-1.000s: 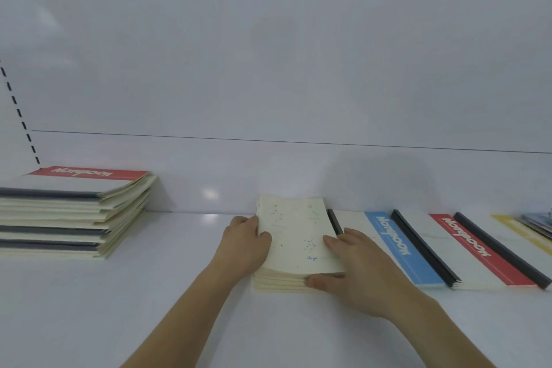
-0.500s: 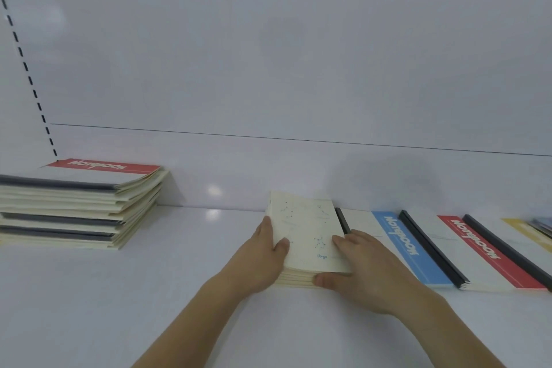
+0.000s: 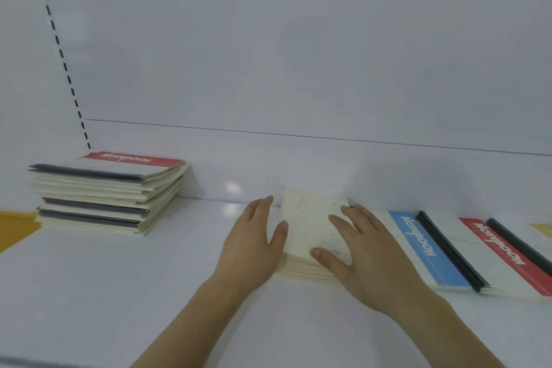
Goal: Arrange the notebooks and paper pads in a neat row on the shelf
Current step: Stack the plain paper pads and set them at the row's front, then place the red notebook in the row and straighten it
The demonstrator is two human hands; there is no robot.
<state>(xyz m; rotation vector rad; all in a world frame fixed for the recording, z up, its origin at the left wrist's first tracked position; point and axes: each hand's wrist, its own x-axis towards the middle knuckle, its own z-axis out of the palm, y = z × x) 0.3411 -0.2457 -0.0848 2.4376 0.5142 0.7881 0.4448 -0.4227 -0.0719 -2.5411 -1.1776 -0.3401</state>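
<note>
A stack of cream paper pads (image 3: 310,227) lies flat on the white shelf (image 3: 119,293), against the back wall. The left hand (image 3: 254,242) rests with straight fingers against the stack's left edge. The right hand (image 3: 367,251) lies flat on the top pad, thumb along its front edge. Just right of the stack lie a blue-striped notebook (image 3: 427,248) and a red-striped notebook (image 3: 504,251), each with a black spine. A taller notebook pile (image 3: 107,191) stands near the shelf's left end.
</note>
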